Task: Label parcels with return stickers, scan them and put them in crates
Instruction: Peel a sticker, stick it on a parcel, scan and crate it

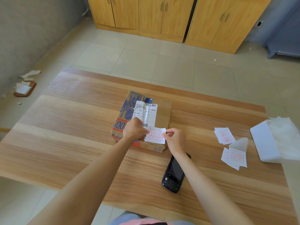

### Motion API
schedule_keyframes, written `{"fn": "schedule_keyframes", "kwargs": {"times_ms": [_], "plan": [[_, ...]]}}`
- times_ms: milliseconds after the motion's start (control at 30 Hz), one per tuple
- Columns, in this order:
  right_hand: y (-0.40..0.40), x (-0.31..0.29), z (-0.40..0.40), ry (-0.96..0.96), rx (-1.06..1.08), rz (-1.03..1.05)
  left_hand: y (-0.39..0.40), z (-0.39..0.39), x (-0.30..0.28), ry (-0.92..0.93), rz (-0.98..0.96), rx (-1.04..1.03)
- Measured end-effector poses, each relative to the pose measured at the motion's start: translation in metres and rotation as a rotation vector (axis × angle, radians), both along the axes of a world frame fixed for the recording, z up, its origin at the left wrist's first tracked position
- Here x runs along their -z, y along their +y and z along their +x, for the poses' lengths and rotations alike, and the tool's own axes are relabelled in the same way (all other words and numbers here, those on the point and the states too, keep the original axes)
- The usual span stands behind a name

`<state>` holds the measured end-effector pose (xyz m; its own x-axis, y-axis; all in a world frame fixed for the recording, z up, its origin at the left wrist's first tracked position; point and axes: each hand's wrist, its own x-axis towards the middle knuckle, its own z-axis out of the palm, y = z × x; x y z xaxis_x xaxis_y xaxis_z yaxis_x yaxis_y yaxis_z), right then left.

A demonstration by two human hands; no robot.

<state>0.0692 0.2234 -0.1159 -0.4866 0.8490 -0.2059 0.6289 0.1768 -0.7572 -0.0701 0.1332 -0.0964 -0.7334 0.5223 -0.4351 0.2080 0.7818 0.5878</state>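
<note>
Both hands (135,129) (174,139) pinching return sticker (155,135) on parcel (142,120), seemingly half-stuck

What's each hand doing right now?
Left hand: pinches the left edge of the sticker over the parcel.
Right hand: pinches the sticker's right edge.

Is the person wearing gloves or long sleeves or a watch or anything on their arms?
No. The left hand and right hand are both bare, with no gloves, rings or watch showing. Both forearms are uncovered as far as the picture shows, so no sleeves reach into view. Only a bit of blue and pink clothing shows at the bottom edge.
</note>
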Motion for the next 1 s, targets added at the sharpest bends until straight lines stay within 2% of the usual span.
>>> {"fn": "schedule_keyframes", "kwargs": {"times_ms": [167,300,533,667,800,933,1000], "plan": [[-0.002,0.000,0.000,-0.111,-0.058,0.117,0.001,0.002,0.000,0.077,0.001,0.058],[-0.002,-0.003,0.004,-0.199,-0.095,0.188,0.002,0.007,0.004,0.261,-0.035,0.212],[-0.003,0.001,0.011,-0.227,-0.147,0.185,-0.001,0.022,-0.005,0.513,-0.190,0.412],[-0.020,0.005,0.012,-0.215,-0.267,0.425,-0.011,0.032,0.000,0.725,-0.145,0.589],[-0.038,0.009,0.010,-0.320,-0.449,0.582,-0.024,0.046,0.021,0.781,-0.166,0.826],[-0.042,0.015,0.010,-0.440,-0.553,0.572,-0.034,0.044,0.037,0.834,-0.104,0.819],[-0.040,0.016,0.009,-0.477,-0.556,0.544,-0.036,0.041,0.043,0.801,-0.102,0.823]]}}
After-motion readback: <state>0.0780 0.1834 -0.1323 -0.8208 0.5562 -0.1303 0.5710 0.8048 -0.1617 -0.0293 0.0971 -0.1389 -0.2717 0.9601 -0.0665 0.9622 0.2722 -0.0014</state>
